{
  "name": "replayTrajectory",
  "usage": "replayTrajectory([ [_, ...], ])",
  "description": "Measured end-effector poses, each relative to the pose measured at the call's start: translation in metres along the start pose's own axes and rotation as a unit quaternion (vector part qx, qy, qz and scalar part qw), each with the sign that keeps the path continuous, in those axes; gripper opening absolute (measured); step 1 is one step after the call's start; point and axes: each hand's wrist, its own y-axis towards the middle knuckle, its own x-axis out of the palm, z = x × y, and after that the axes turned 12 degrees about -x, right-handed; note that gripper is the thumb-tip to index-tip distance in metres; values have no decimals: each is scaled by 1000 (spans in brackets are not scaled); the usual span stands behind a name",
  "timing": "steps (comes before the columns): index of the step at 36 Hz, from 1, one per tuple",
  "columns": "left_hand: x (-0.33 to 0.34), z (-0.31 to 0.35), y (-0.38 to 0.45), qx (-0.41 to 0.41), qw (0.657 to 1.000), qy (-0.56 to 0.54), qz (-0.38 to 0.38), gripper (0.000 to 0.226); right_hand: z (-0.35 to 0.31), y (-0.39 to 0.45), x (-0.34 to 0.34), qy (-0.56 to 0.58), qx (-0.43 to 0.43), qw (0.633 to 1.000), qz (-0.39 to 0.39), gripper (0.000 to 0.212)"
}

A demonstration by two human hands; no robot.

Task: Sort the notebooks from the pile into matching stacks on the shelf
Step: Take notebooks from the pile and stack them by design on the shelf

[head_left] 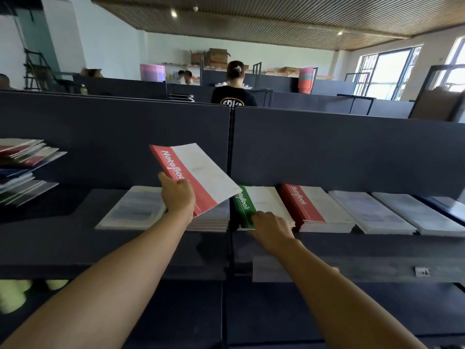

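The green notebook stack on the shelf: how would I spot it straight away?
Look along the dark shelf below the partition, just right of the centre post. The green notebook stack lies under the right hand. It is the only green cover there; the red stack sits immediately to its right.

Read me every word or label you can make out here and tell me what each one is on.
"NoteBoo", rest hidden by the left hand: held red-and-white notebook.
"NoteBook": green-and-white notebook stack, under the right hand.
"NoteBook": red-and-white notebook stack.
Shirt print on the distant person: partly hidden, unreadable.
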Motion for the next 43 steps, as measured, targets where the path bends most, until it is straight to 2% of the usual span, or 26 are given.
replayTrajectory([
  [3, 9, 3, 2, -43, 997, -45, -36, 32, 11, -1, -5, 79, -2, 997, -19, 75],
  [5, 20, 3, 1, -57, 995, -50, -70, 32, 17, -6, -14, 141, 22, 987, 70, 99],
  [7, 33, 4, -3, -51, 995, -24, -86, 31, 24, -8, -19, 118, 50, 971, 202, 106],
  [9, 50, 3, -7, -46, 993, 4, -105, 31, 33, -11, -22, 41, 38, 956, 288, 103],
  [12, 78, 3, -19, -55, 985, 21, -161, 32, 47, -20, -20, -42, -53, 957, 284, 92],
  [14, 97, 5, -29, -52, 976, 24, -209, 34, 56, -26, -18, -58, -99, 949, 292, 78],
  [20, 130, -2, -53, -25, 937, 116, -328, 27, 101, -49, -8, -41, -30, 937, 346, 65],
  [21, 131, -5, -55, 12, 923, 188, -336, 31, 110, -52, -3, -42, -9, 933, 358, 58],
  [22, 131, -8, -55, 66, 893, 299, -329, 39, 119, -56, -1, -40, 14, 930, 366, 53],
  [24, 128, -14, -58, 170, 794, 512, -281, 56, 131, -64, -2, -26, 49, 937, 346, 54],
  [25, 125, -16, -61, 193, 744, 580, -271, 65, 136, -68, -5, -11, 63, 949, 310, 54],
  [27, 121, -20, -66, 180, 667, 661, -295, 81, 148, -75, 1, -7, 75, 977, 198, 50],
  [29, 118, -25, -67, 143, 622, 703, -313, 99, 156, -80, 6, 18, 76, 991, 105, 49],
  [31, 117, -30, -63, 138, 604, 726, -300, 110, 160, -80, 12, 56, 67, 995, 46, 55],
  [33, 116, -33, -59, 150, 603, 725, -296, 107, 164, -78, 16, 74, 50, 996, 26, 59],
  [39, 108, -35, -50, 207, 616, 693, -313, 86, 171, -72, 23, 63, 24, 996, 50, 64],
  [43, 108, -37, -35, 201, 618, 682, -335, 84, 174, -63, 28, 49, 21, 996, 73, 53],
])
